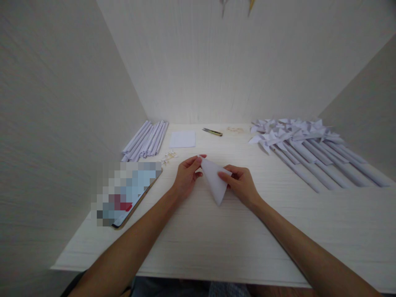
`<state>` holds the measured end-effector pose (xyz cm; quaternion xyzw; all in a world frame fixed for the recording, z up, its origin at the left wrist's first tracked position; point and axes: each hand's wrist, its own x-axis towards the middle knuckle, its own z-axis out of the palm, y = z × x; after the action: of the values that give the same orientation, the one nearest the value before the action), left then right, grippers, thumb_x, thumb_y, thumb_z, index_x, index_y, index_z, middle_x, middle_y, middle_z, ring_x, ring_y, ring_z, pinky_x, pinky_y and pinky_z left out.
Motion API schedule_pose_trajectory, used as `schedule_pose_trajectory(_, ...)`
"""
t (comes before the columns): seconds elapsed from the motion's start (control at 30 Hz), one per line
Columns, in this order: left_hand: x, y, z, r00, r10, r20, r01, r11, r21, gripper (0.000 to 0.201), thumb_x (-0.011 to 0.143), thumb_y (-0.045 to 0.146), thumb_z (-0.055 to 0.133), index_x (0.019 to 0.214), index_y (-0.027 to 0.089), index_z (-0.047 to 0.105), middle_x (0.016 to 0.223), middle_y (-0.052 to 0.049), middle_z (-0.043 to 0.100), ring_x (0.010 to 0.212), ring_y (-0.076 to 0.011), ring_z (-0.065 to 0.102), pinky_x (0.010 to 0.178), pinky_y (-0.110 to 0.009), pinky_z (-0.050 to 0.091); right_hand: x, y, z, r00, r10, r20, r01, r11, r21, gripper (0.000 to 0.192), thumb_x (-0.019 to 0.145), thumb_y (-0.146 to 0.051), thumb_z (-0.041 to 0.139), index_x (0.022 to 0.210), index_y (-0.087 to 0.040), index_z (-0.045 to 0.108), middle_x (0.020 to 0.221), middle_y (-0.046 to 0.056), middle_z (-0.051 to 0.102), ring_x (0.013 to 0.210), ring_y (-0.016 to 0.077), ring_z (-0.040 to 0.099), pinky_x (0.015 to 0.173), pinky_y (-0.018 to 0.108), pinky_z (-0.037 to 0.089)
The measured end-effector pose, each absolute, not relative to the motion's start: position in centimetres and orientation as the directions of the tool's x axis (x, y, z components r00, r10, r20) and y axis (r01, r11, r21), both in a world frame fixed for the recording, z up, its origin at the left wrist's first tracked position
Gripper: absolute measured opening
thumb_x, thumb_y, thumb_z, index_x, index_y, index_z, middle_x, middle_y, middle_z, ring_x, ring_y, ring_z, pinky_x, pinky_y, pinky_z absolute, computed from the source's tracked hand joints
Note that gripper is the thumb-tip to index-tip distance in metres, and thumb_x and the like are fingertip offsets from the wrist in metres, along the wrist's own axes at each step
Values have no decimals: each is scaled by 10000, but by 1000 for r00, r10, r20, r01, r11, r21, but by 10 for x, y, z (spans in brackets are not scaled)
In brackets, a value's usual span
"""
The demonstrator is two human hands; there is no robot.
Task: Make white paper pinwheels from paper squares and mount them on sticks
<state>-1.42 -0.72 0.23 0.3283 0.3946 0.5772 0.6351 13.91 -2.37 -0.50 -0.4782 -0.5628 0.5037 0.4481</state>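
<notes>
— Paper [215, 181], folded into a white triangle, sits at the centre of the frame, held just above the table [216, 243] between 2 hands. What worries you?

— The grip. The left hand [185, 176] pinches the top corner with thumb and fingertips pressed together; the right hand [241, 185] pinches the right edge the same way. The lower point hangs free, so if either pinch slides, I judge the layers could shift and the crease would run crooked.

— Anything nearby that could interfere?

— A phone [130, 192] lies at centre left, near the left forearm; a drawn-back elbow might nudge it toward the table edge. Small pale bits [168, 156] lie just beyond the phone and could scatter.

— And further back?

— Rolled paper tubes [147, 140] at upper left, a flat white sheet [182, 139] beside them, a small cutter [213, 132] near the back wall, and finished pinwheels [309, 144] on the right. All are well apart from the hands, so I see little risk there.
</notes>
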Motion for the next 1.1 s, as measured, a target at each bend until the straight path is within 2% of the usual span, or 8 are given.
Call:
schedule_pose_trajectory(0.8,-13,-6,5,-8,989,-151,-550,122,826,232,503,287,734,660,136,652,636,5,564,542,-45,473,417,-145,317,139,-26,-2,-174,983,63,101,82,-992,160,641,-296,575,622,-137,576,546,-25,502,474,80,431,428,212,339)
schedule_pose_trajectory(1.1,-12,-6,7,-25,984,-176,-561,132,817,218,486,254,736,645,126,659,608,1,558,539,-48,471,408,-140,317,139,-27,-2,-175,980,92,161,121,-979,161,658,-296,560,625,-139,571,558,-17,507,484,84,433,422,207,333)
